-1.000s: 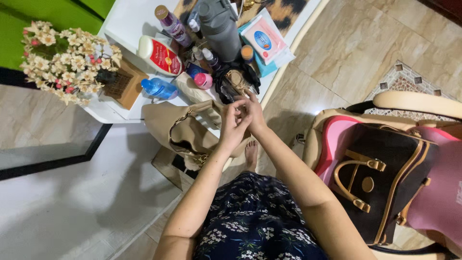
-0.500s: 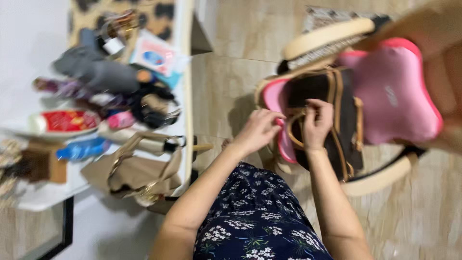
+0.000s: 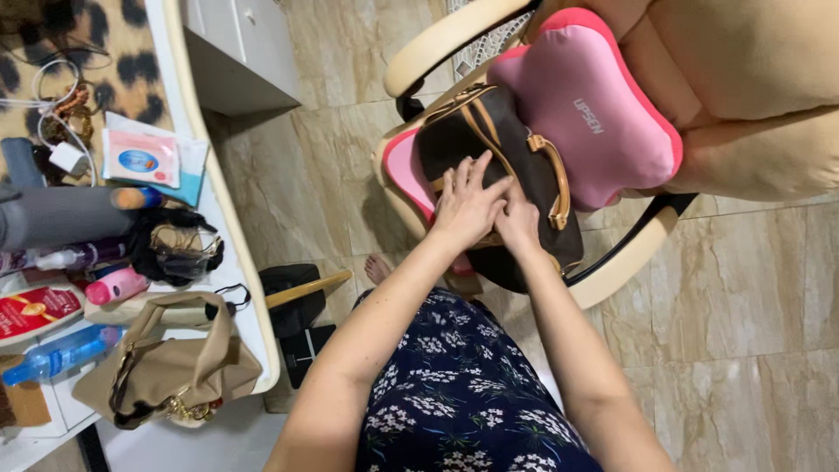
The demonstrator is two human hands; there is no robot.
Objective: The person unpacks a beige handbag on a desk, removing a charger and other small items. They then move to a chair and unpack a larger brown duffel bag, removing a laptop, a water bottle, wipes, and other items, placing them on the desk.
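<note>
Left hand lies flat, fingers spread, on the dark brown tan-trimmed leather handbag; right hand, fingers apparently curled at its top edge, should work slowly while the left steadies.

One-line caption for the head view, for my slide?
Both hands, left and right, rest on a brown handbag beside a pink cushion on a chair.

Both hands rest on a dark brown handbag with tan handles that sits on a cream chair: the left hand lies flat, fingers spread, the right hand just beside it. A pink cushion touches the bag, and a beige handbag lies on the cluttered white table.
</note>
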